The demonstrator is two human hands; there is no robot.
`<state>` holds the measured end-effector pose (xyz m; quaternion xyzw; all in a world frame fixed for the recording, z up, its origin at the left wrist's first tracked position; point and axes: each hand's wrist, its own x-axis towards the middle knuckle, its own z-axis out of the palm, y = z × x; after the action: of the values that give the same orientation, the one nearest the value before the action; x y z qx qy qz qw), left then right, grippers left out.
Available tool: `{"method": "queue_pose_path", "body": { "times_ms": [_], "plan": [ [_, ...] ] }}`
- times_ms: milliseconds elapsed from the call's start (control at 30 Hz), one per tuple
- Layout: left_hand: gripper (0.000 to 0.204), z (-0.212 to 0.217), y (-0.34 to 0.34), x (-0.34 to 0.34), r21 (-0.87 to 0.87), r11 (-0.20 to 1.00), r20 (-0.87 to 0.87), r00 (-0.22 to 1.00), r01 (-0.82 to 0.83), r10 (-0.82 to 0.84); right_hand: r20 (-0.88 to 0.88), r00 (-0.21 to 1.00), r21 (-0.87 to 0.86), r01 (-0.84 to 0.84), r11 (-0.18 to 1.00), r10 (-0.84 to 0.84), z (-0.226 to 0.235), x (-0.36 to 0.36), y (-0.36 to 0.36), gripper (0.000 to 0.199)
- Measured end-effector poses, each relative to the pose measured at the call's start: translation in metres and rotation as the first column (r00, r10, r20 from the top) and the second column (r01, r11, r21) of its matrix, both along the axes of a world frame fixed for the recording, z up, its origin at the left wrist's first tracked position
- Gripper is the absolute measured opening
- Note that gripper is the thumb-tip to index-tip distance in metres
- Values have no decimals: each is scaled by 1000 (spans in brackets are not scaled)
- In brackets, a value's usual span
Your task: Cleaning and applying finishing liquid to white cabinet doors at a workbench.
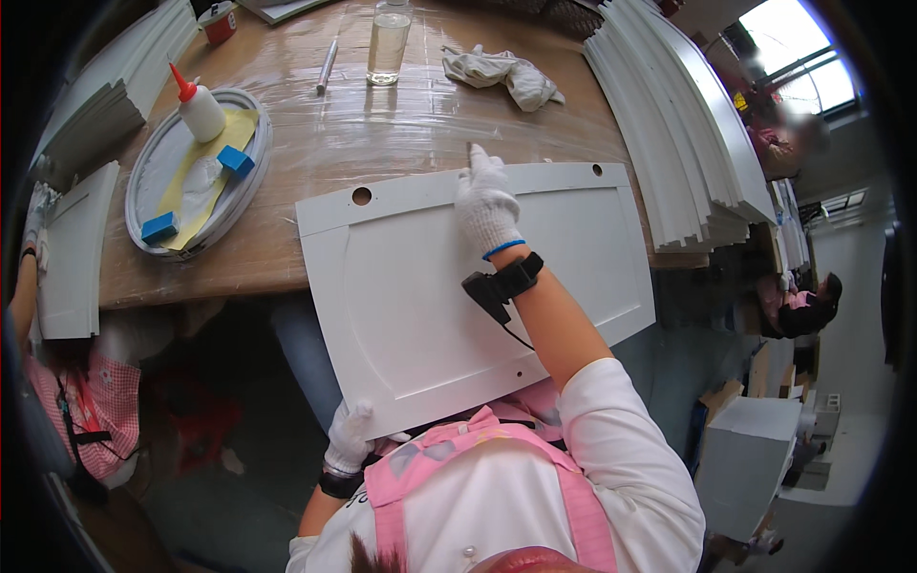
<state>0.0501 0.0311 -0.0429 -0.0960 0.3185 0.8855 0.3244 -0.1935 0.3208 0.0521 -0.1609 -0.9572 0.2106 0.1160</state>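
A white cabinet door panel (420, 286) with two round holes near its far edge lies half on the brown table (401, 124) and half over my lap. My right hand (485, 202), in a white glove, rests on the panel's far edge and pinches a small dark tool against it. My left hand (348, 437), also gloved, grips the panel's near left corner from below.
A round grey tray (153, 172) at the left holds a glue bottle (199, 107), blue blocks and a yellow cloth. A clear bottle (388, 40), a pen (327, 65) and a white rag (504, 76) lie further back. White panels (669, 124) are stacked at the right. Other people work at both sides.
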Motion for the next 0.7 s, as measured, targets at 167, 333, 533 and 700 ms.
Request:
{"method": "queue_pose_path", "body": {
  "times_ms": [167,333,533,700],
  "plan": [
    [52,-4,-4,-3,4,999,0,999,45,-45,224,936,183,234,955,-272,5,4,41,37],
    [50,-7,-9,-3,-101,986,-25,990,134,-137,373,920,80,-163,983,122,11,-2,-73,44],
    [51,-20,-12,3,-37,993,-30,993,115,-117,-49,999,20,12,1000,-11,-7,1,-20,41],
    [53,-6,-15,-10,-28,980,-1,981,195,-195,141,957,226,220,949,-255,-19,7,35,46]
  ]
}}
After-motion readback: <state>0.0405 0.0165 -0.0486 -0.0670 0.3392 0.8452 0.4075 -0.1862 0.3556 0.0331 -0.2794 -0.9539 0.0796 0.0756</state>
